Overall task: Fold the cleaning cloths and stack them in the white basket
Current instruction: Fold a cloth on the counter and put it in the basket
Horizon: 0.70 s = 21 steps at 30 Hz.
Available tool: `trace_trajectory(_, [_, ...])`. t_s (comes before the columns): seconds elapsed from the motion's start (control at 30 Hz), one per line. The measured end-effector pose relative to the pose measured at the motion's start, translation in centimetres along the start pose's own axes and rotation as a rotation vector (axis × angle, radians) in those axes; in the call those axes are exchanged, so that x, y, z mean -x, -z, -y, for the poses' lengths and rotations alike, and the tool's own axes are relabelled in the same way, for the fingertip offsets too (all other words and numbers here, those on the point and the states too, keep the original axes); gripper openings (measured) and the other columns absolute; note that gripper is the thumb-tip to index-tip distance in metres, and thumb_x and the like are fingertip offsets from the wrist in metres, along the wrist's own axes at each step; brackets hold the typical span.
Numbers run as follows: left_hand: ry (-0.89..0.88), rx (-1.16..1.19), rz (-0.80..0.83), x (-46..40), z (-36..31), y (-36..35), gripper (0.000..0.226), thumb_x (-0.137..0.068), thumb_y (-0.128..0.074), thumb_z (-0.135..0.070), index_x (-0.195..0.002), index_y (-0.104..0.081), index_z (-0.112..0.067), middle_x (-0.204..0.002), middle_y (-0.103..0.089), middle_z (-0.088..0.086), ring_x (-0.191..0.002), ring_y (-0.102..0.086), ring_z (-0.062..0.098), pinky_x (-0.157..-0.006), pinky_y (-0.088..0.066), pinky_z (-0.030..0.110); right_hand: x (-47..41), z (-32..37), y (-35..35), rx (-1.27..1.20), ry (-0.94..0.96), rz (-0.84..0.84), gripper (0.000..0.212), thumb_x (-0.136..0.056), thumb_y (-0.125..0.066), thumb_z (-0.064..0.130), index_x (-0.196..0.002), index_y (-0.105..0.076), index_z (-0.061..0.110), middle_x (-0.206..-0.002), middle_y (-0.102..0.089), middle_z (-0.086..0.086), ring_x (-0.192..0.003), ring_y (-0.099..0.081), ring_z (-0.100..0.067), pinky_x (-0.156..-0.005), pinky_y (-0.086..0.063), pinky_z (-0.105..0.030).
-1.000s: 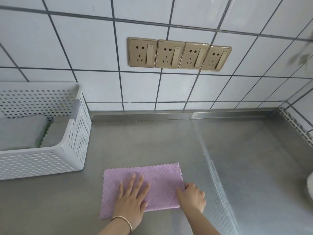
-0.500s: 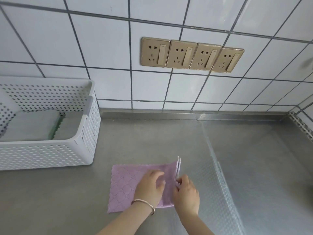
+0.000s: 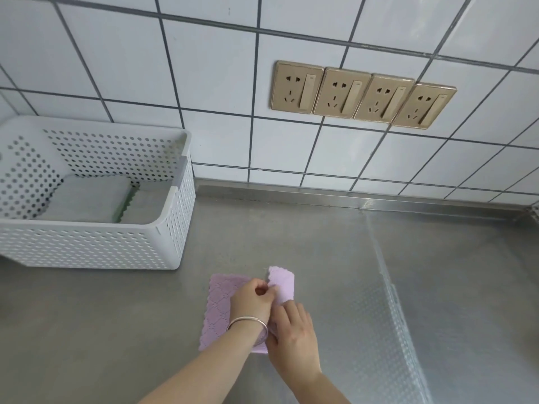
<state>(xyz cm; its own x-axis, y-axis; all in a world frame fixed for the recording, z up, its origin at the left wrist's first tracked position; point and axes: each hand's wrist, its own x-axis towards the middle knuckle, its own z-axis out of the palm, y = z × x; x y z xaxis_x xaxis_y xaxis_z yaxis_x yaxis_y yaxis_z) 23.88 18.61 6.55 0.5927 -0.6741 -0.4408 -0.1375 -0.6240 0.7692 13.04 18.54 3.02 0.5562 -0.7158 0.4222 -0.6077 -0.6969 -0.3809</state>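
A pink cleaning cloth [image 3: 220,310] lies on the steel counter near its front. The cloth's right part is lifted and curls over towards the left. My left hand [image 3: 253,301], with a bangle on the wrist, pinches the raised edge near its far end. My right hand [image 3: 294,333] grips the same raised part closer to me. The white perforated basket [image 3: 96,243] stands at the left against the wall. Inside it lie folded grey cloths [image 3: 87,199] with a green edge showing between them.
The steel counter [image 3: 291,234] runs to a tiled wall with a row of gold sockets [image 3: 361,94]. A strip of clear dimpled film [image 3: 390,301] crosses the counter to the right of my hands.
The cloth lay flat under my hands a second ago. Both hands have since picked up its right edge and carried it up and leftwards. The camera has turned left and closer.
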Motion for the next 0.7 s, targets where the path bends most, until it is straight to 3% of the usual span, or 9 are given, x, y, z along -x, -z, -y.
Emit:
trace_trajectory(0.1, [0.005,0.028,-0.081,0.1,1.2,1.7,0.019,-0.082,-0.066,-0.024,-0.068,-0.053,-0.028,-0.072,-0.062,-0.005,-0.076,-0.057,0.017,-0.07,-0.039,0.021,0.7,-0.1,-0.5,-0.028,0.013,0.057,0.048,-0.061,-0.056,0.022,-0.109,-0.054,0.019,-0.108,-0.055,0.001,-0.089,-0.048,-0.017,-0.073,-0.036,-0.021])
trace_trajectory(0.17, [0.039,0.005,-0.135,-0.2,2.1,3.0,0.021,-0.082,-0.065,-0.023,-0.066,-0.053,-0.029,-0.072,-0.063,-0.005,-0.075,-0.056,0.018,-0.067,-0.036,0.02,1.1,-0.6,-1.0,0.013,-0.014,0.184,0.071,-0.06,-0.049,0.024,-0.131,-0.046,0.018,-0.132,-0.048,0.0,-0.116,-0.045,-0.016,-0.087,-0.035,-0.022])
trace_trajectory(0.27, [0.078,-0.056,-0.187,-0.7,3.6,4.3,0.012,-0.083,-0.063,-0.026,-0.074,-0.055,-0.025,-0.085,-0.069,0.001,-0.081,-0.059,0.021,-0.067,-0.035,0.02,2.0,-1.5,-2.5,0.121,-0.013,0.382,0.082,-0.059,-0.035,0.024,-0.141,-0.033,0.021,-0.153,-0.022,0.001,-0.145,-0.01,-0.017,-0.108,-0.018,-0.029])
trace_trajectory(0.33, [0.116,-0.082,-0.213,-1.3,4.7,4.9,0.01,-0.084,-0.063,-0.028,-0.078,-0.055,-0.024,-0.09,-0.07,0.002,-0.086,-0.06,0.022,-0.067,-0.035,0.02,2.4,-1.6,-3.6,0.156,-0.022,0.448,0.082,-0.059,-0.033,0.022,-0.141,-0.033,0.021,-0.156,-0.01,0.002,-0.146,0.007,-0.015,-0.11,-0.008,-0.03])
trace_trajectory(0.7, [0.144,-0.165,-0.29,-3.6,7.8,5.1,0.017,-0.084,-0.062,-0.03,-0.074,-0.052,-0.02,-0.092,-0.07,0.008,-0.09,-0.062,0.029,-0.07,-0.043,0.029,3.1,-1.4,-5.3,0.216,0.023,0.494,0.078,-0.059,-0.034,0.019,-0.137,-0.037,0.018,-0.158,0.005,0.0,-0.146,0.007,-0.017,-0.11,-0.004,-0.033])
